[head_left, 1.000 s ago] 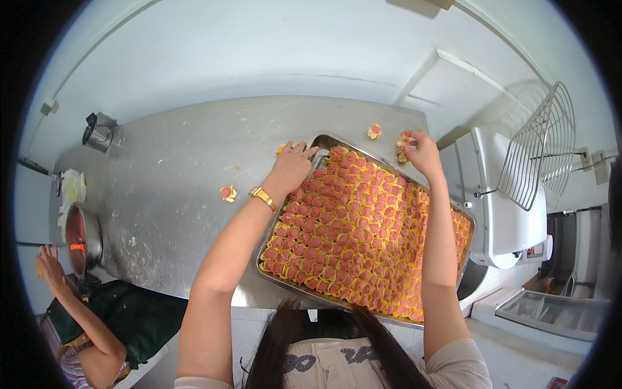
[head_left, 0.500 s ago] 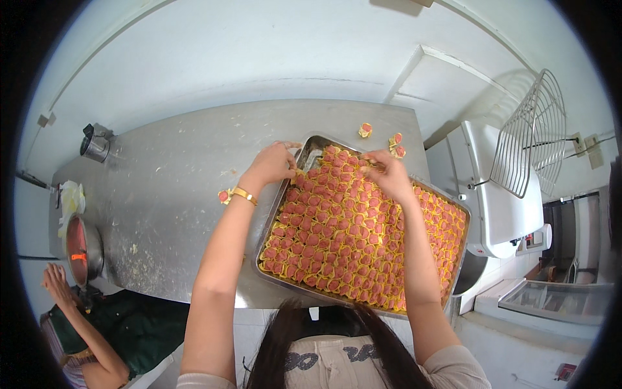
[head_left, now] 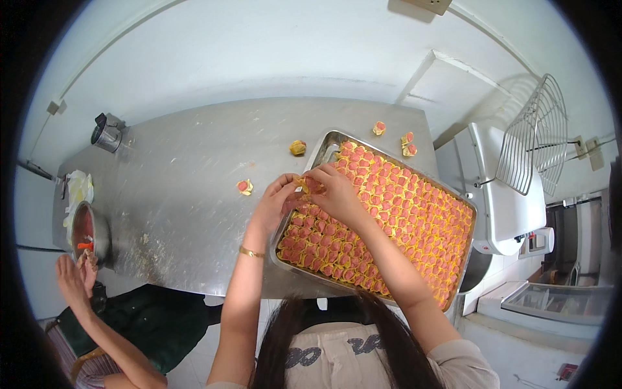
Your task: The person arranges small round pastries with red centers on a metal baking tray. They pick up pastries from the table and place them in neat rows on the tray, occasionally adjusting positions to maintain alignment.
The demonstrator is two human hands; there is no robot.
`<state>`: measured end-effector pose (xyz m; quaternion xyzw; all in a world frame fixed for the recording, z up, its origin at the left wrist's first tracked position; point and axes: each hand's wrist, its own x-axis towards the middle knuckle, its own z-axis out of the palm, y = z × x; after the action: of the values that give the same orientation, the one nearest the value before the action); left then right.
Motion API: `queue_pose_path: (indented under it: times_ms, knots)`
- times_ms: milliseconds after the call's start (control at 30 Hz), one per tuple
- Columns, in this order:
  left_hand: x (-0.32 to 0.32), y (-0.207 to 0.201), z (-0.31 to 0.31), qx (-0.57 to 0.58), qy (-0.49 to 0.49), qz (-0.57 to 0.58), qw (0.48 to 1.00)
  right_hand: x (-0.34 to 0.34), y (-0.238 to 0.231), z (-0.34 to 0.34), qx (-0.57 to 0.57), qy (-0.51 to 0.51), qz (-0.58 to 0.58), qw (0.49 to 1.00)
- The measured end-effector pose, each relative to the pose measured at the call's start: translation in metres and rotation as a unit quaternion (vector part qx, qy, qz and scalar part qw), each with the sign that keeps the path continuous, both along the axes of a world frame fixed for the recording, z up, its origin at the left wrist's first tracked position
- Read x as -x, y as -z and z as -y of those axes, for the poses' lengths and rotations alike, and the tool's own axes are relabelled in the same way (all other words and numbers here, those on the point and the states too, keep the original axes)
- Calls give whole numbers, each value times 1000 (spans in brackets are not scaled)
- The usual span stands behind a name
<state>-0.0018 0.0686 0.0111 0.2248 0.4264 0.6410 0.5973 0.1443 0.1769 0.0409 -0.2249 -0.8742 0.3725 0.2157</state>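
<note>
In the head view, a small, roundish dumpling with a yellow wrapper and pink filling [head_left: 303, 185] is between the person's two hands, over the left edge of a wide, shallow rectangular metal tray [head_left: 329, 141]. The left hand [head_left: 277, 200] has its grip drawn in, thumb and fingers curled against the dumpling's left side. The right hand [head_left: 337, 193] pinches it from the right with thumb and fingers nearly together; the fingers hide much of it, and I cannot tell which grip bears more of its weight.

The dumpling shows no clear long axis. The tray's long axis slopes from upper left to lower right, and close-packed rows of pink-and-yellow dumplings [head_left: 395, 223] fill most of it, below and to the right of both grips. The right hand is the nearer to those rows; the left is just outside the rim, above the grey metal tabletop [head_left: 188, 188]. A bare patch shows at the tray's upper-left corner.

Large dark lettering [head_left: 365, 344] crosses the person's beige shirt, partly covered by hair. A small red mark on the white appliance [head_left: 505, 194] is too tiny to read.
</note>
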Motion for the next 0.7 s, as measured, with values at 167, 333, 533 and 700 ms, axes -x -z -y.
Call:
queue_pose_path:
  times_ms: [167, 333, 533, 700]
  knots:
    - [-35, 15, 35, 44, -124, 108, 985, 1, -3, 29, 25, -20, 12, 999]
    - [-41, 23, 57, 61, -152, 133, 978, 10, 0, 47, -16, -90, 8, 996]
    - [-48, 36, 79, 11, -226, 209, 951, 14, 1, 76, -91, -54, 31, 994]
    - [-48, 51, 86, 18, -259, 278, 925, 27, 8, 88, -114, -89, 93, 985]
